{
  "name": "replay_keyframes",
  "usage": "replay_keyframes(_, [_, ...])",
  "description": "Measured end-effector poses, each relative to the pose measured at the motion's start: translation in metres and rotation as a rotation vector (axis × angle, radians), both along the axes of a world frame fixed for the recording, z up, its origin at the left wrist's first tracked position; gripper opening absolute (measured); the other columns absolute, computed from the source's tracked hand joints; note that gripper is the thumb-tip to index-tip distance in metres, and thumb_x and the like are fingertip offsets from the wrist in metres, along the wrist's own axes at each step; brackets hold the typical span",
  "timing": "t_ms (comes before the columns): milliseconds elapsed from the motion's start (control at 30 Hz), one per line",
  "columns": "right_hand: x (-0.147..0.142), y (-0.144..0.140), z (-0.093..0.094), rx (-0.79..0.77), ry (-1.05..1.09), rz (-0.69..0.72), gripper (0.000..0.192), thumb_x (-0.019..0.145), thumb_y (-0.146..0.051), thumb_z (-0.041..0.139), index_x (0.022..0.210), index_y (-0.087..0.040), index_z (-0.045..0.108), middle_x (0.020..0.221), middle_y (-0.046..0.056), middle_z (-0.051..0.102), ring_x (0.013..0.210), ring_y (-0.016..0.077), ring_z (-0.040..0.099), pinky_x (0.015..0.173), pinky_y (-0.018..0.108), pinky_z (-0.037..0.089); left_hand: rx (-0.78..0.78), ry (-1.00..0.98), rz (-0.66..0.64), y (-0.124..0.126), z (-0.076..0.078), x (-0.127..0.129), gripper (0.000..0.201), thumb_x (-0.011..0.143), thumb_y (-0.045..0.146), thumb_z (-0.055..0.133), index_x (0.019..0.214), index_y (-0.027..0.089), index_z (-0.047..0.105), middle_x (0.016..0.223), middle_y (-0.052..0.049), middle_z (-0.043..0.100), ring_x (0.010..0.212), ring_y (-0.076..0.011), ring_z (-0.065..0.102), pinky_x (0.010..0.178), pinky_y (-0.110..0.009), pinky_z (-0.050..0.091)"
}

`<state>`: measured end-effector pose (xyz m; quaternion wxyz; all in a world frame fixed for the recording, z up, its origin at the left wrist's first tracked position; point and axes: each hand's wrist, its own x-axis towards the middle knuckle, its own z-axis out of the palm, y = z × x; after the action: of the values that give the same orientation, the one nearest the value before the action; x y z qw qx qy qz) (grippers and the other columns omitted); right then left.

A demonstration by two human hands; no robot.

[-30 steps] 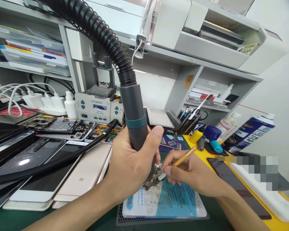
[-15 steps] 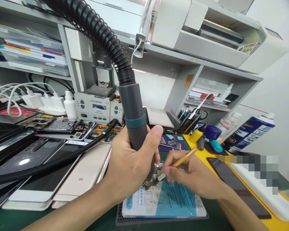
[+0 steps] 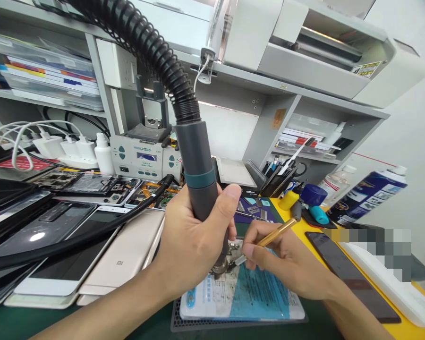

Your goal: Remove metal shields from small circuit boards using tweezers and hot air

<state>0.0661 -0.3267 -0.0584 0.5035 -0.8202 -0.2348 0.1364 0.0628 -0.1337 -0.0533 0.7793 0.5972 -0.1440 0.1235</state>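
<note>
My left hand [image 3: 198,241] is wrapped round the dark grey handle of a hot air gun [image 3: 200,156], held nearly upright with its nozzle pointing down. Its metal nozzle end is close over a small metallic part on a white and blue printed pad [image 3: 258,302]; my fingers and the nozzle partly hide that part. In my right hand [image 3: 279,257], pinched between thumb and fingers, is a gold-handled scraper [image 3: 278,231] with a flat silvery blade. The blade tip is beside the nozzle, at the small part; whether it touches cannot be made out.
Several phones [image 3: 122,257] lie at the left, crossed by a black cable [image 3: 92,243]. Behind stands the hot air station [image 3: 145,158]. On the right are a dark glass panel [image 3: 350,274], a blue spray can [image 3: 368,193] and a pen holder [image 3: 278,182].
My right hand and the scraper have shifted slightly to the right. My left hand and the hot air gun stay almost where they were.
</note>
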Motion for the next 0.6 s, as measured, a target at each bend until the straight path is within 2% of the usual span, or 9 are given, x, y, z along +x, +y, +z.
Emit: replay_keyframes(600, [-0.0006, 0.0011, -0.0015, -0.027, -0.025, 0.004, 0.025, 0.098, -0.036, 0.058, 0.082, -0.018, 0.059, 0.072, 0.002, 0.063, 0.066, 0.0155, 0.056, 0.06, 0.026, 0.044, 0.004, 0.001, 0.004, -0.0001, 0.0003, 0.0002, 0.031, 0.094, 0.048, 0.064, 0.08, 0.022, 0.055, 0.06, 0.004, 0.061, 0.051, -0.0143, 0.061, 0.052, -0.027, 0.052])
